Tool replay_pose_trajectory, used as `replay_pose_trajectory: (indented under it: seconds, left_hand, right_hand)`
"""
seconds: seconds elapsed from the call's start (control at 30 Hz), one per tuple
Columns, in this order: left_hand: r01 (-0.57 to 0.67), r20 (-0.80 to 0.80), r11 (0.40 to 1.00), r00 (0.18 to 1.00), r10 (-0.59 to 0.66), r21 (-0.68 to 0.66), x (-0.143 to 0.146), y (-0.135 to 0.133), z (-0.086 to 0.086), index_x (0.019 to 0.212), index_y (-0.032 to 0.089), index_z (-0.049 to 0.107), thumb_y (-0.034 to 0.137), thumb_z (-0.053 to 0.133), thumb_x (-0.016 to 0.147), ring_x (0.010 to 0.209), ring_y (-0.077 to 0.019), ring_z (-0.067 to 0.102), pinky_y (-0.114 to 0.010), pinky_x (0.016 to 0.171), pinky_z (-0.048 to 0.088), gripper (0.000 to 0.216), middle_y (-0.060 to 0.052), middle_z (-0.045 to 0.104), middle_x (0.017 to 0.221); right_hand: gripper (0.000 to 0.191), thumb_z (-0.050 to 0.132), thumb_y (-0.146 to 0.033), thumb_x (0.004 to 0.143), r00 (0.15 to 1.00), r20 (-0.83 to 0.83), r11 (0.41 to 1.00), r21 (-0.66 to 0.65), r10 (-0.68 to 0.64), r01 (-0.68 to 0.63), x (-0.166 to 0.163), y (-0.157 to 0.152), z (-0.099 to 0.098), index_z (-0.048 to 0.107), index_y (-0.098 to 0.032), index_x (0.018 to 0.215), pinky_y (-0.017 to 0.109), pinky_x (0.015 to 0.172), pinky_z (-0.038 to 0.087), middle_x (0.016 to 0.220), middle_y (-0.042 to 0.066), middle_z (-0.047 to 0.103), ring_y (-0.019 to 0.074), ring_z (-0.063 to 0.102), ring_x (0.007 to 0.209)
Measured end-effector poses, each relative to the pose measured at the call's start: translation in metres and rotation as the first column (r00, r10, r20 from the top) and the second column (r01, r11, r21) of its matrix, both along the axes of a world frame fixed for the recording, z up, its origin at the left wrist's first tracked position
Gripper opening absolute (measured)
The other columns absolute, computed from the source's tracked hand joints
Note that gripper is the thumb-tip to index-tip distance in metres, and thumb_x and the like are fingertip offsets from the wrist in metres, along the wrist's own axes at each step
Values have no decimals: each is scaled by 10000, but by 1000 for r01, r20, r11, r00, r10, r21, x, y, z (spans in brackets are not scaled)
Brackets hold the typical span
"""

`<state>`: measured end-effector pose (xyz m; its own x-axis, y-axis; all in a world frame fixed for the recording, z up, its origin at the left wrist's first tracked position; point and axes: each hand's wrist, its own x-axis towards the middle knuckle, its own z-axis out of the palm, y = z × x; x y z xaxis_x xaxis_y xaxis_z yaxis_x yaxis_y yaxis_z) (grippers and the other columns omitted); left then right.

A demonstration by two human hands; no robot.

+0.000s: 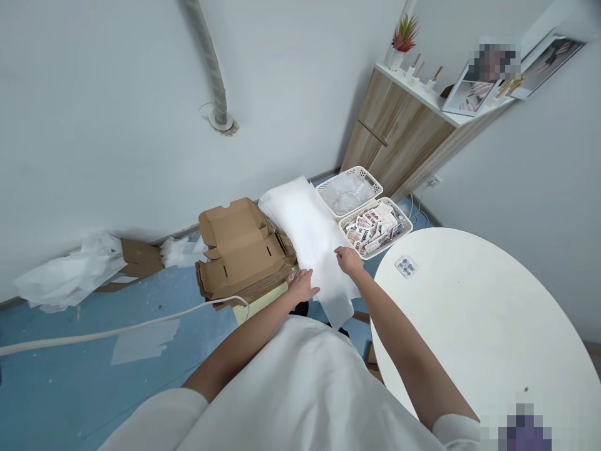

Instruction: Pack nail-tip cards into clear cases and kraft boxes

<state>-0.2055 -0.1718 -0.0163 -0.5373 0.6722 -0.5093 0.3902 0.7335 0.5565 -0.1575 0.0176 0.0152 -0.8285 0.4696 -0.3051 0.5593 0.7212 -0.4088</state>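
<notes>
Head view: white sheet (310, 241) lies lengthwise away, far end leaning left.

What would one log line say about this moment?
left hand: flat on white sheet | right hand: on its edge | nearby: cardboard boxes, packet basket

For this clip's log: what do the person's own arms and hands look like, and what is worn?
The left hand and the right hand are bare: no gloves, and no rings or watch show. The forearms are uncovered past the elbows. The upper arms are covered by short white fabric sleeves, part of a plain white top without visible markings.
</notes>
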Motion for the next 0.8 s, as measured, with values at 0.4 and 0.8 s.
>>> replay_pose_trajectory:
  seconds: [0.4, 0.8]
  left_hand:
    - [-626, 714, 780, 553, 430, 15, 6, 13, 0, 1274, 200, 220, 580, 435, 772, 1075, -207, 527, -307, 762, 460, 665, -160, 386, 1312]
    - [-919, 906, 232, 367, 213, 318, -46, 53, 35, 1111, 178, 500, 494, 571, 741, 996, -216, 579, -309, 733, 515, 492, -115, 566, 1128]
  right_hand:
    - [282, 428, -148, 749, 742, -661, 993, -46, -115, 113, 14, 13, 70, 614, -197, 956, 322, 780, 440, 962, 51, 620, 170, 569, 855]
    - [202, 462, -239, 767, 768, -592, 967, -85, -244, 242, 97, 23, 55, 650, -216, 838, 369, 837, 447, 925, 49, 641, 191, 587, 887]
